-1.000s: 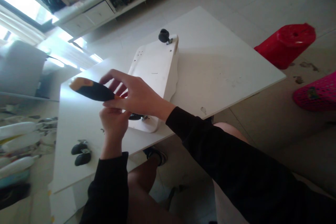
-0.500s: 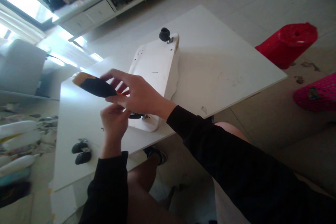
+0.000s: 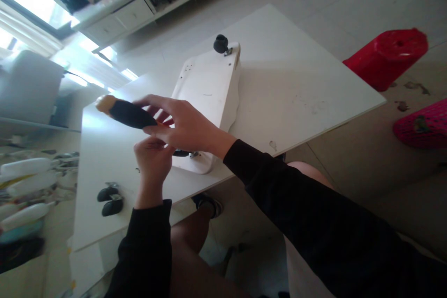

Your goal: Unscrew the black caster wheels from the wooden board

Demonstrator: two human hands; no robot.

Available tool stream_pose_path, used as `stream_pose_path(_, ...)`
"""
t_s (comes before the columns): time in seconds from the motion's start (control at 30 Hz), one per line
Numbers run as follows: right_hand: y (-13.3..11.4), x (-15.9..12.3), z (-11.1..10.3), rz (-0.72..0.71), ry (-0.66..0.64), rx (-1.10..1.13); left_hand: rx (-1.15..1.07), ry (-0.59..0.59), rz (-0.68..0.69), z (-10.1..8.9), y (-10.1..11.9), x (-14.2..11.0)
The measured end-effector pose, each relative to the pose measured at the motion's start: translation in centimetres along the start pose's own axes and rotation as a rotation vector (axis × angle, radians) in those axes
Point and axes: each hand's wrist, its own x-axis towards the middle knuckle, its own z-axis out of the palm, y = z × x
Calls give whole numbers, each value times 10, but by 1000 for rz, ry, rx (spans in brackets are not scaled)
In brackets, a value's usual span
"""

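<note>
Now holds a black and yellow screwdriver (image 3: 127, 112) in the right hand (image 3: 186, 125), fingers bent round the low end of its handle, over the near end of the white base (image 3: 206, 88). Has the left hand (image 3: 152, 163) by the near left corner of the white base, fingers curled in. Cannot tell about any thing pinched inside those fingers, or see the tip of the screwdriver: too hidden. Shows a black wheel (image 3: 181, 153), partly covered, at the near end of the white base. Shows another black wheel (image 3: 220, 44) at its far right corner, and small dark holes at its far left one. Has two loose black wheels (image 3: 112, 207) close together, left of the white base and well apart from it. Has a white table (image 3: 296, 93) under the white base, and a red tub (image 3: 387, 56) far off to its right.
</note>
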Motion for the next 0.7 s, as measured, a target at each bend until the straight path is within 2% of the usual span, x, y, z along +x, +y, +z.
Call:
stream_pose_path(0.17, -3, -1, 1, -44, 8, -44, -26, 60, 126, 9, 16, 0)
stream_pose_path(0.3, -4, -1, 1, -1, 55, -69, -49, 91, 98, 8, 10, -1)
stream_pose_path(0.47, -2, -2, 1, -3, 6, 13, -79, -15, 66, 0, -4, -1)
stream_pose_path(0.7, 0, -1, 2, -65, 15, -24, -78, 40, 126, 7, 9, -1)
